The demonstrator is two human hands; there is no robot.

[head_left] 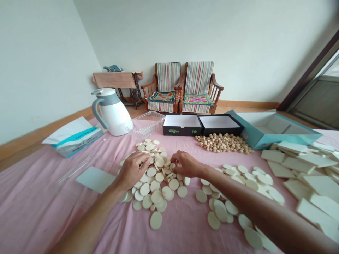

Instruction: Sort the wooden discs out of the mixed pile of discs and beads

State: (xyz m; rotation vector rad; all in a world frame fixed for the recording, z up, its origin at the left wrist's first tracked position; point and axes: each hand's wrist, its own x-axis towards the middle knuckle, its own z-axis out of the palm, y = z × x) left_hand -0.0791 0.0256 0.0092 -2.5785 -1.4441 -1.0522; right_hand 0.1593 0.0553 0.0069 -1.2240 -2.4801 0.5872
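Note:
A loose pile of round pale wooden discs (156,195) lies on the pink cloth, with a few small wooden beads among them. On the pile's left side rests my left hand (134,168), fingers curled together and thumb close in; whatever is between them is hidden. My right hand (186,164) reaches in from the right, with its fingers pinched around a small wooden bead (172,165) at the pile's edge. Beneath and beside my right forearm is a second group of larger discs (220,211).
Behind the piles stand a black open box (182,131), another black box (221,121), wooden beads (225,143) and a blue box (280,135). Square boards (299,185) heap at right. At left are a thermos jug (115,114), a packet (76,137) and a clear plastic tray (148,123).

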